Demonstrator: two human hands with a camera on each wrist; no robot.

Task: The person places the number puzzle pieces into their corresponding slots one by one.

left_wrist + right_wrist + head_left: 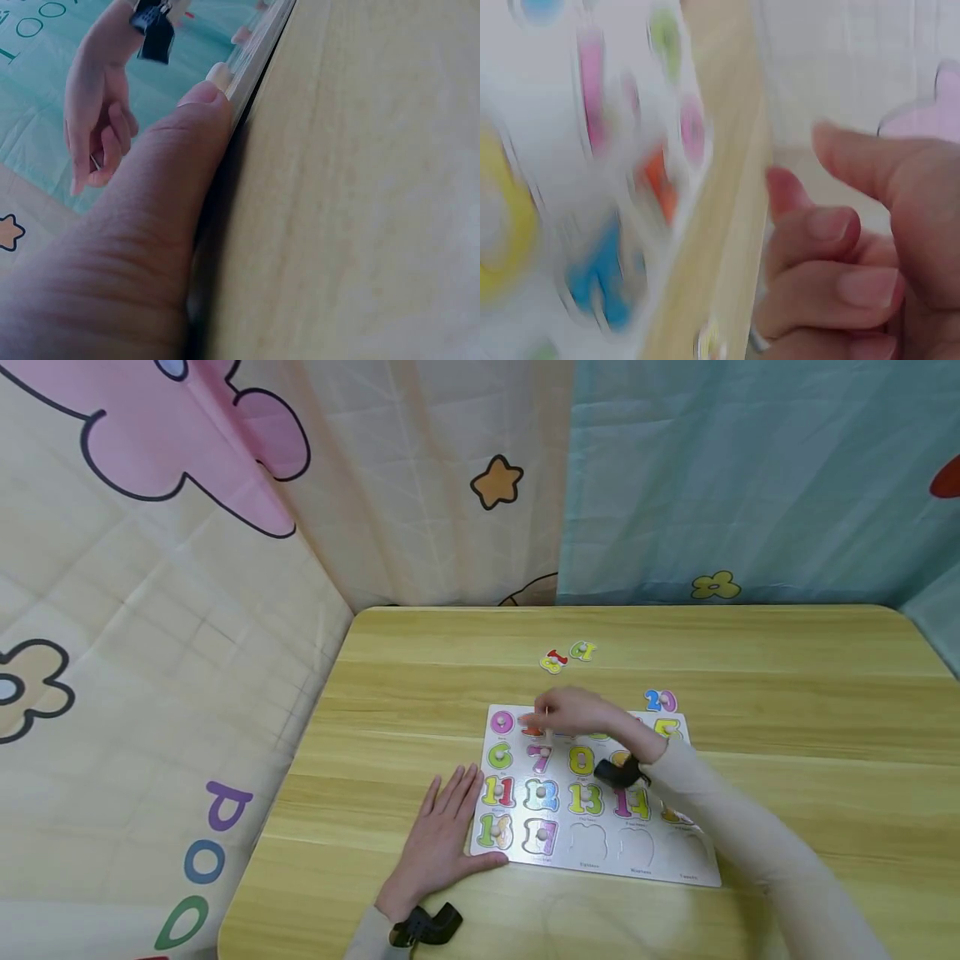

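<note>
A white number puzzle board (562, 852) lies on the table, most of its recesses filled with colourful knobbed numbers. Three recesses in the near row, such as the eighteen recess (588, 843), have no piece. My left hand (442, 835) rests flat at the board's left side, fingers spread, its thumb (172, 142) along the near edge. Over the far left part of the board is my right hand (573, 710), fingers loosely bent. Between its thumb (862, 157) and index finger there is a gap with nothing in it. A thin pale band shows among its fingers.
Beyond the board lie two loose number pieces, a yellow-and-red one (553, 662) and a green-and-yellow one (582, 650). A blue-and-pink 20 piece (661, 701) lies by the board's far edge. Patterned curtains (450, 543) hang behind the wooden table (390, 693).
</note>
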